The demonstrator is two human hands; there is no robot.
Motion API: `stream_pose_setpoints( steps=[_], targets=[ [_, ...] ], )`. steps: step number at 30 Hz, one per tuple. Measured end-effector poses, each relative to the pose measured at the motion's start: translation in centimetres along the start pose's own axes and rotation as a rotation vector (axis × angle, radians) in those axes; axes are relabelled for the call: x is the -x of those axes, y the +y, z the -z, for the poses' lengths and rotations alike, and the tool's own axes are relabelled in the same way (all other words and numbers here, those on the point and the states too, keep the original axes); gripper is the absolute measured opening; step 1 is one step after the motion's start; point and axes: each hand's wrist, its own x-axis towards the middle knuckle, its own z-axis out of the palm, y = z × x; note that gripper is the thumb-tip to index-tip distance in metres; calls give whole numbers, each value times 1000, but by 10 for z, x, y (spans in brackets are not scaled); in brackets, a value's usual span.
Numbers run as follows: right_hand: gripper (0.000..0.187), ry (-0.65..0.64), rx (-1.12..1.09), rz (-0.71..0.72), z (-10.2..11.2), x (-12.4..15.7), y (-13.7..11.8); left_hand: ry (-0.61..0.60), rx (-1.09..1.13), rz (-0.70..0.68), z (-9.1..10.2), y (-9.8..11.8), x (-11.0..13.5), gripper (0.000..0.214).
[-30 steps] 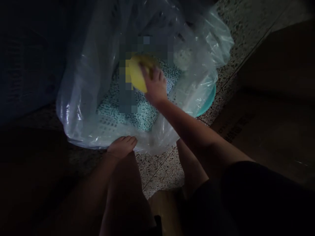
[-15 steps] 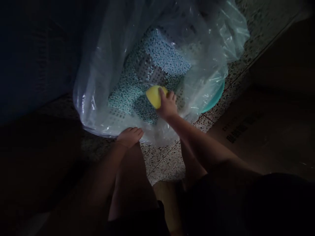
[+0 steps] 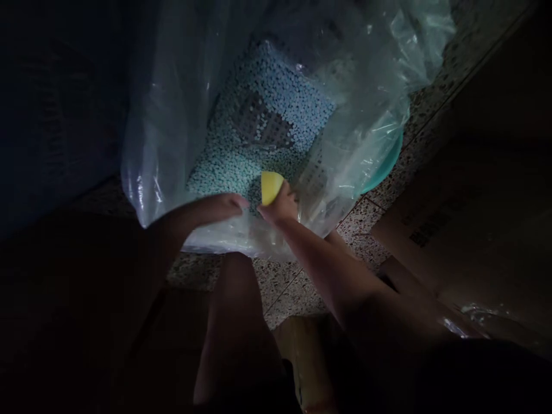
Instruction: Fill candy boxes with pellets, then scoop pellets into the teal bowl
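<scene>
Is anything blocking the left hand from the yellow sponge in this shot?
Nothing visible does. A narrow gap separates the left hand from the yellow sponge, which the right hand holds, just over the clear plastic bag.

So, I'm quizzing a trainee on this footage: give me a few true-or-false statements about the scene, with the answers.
1. The right hand grips a yellow lump. True.
2. The left hand grips the yellow lump too. False: it is open and apart from the lump, over the near part of the bag.
3. A clear plastic bag lies over a teal basin. True.
4. The floor is bare wooden planks. False: it is speckled terrazzo.
</scene>
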Motion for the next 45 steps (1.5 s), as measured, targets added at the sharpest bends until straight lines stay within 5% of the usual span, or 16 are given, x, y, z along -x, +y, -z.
stream_pose_setpoints(
  steps=[2, 4, 9, 15, 19, 23, 28, 33, 37, 42, 45],
  targets=[
    [110, 43, -115, -63, -3, 0, 3, 252, -69, 71, 25, -4, -39, 50],
    [109, 93, -199, -91, -8, -3, 4, 442, -108, 158, 27, -7, -73, 63],
    [109, 132, -383, -144, -18, -14, 0, 650, -42, 278, -26, -9, -117, 61],
    [109, 135, -506, -101, -24, -16, 13, 507, 350, 143, -64, 1, -117, 49],
    [103, 151, -507, 95, -26, -24, 28, 438, 409, 50, -89, 21, -105, 47],
    [104, 150, -487, 191, -30, -34, 35, 545, 325, 26, -67, 13, -95, 39],
    [109, 206, -529, 155, -38, -35, 35, 843, 174, 187, -36, -16, -110, 76],
    [112, 212, -477, 229, -38, -35, 36, 732, 290, 262, -72, 9, -134, 54],
    [109, 208, -442, 223, -32, -33, 36, 548, 424, 156, -88, 32, -114, 42],
    [106, 192, -434, 220, -28, -32, 33, 401, 411, 63, -71, 19, -83, 41],
    [109, 169, -461, 177, -30, -33, 33, 547, 285, 108, -44, -4, -86, 44]
  ],
)
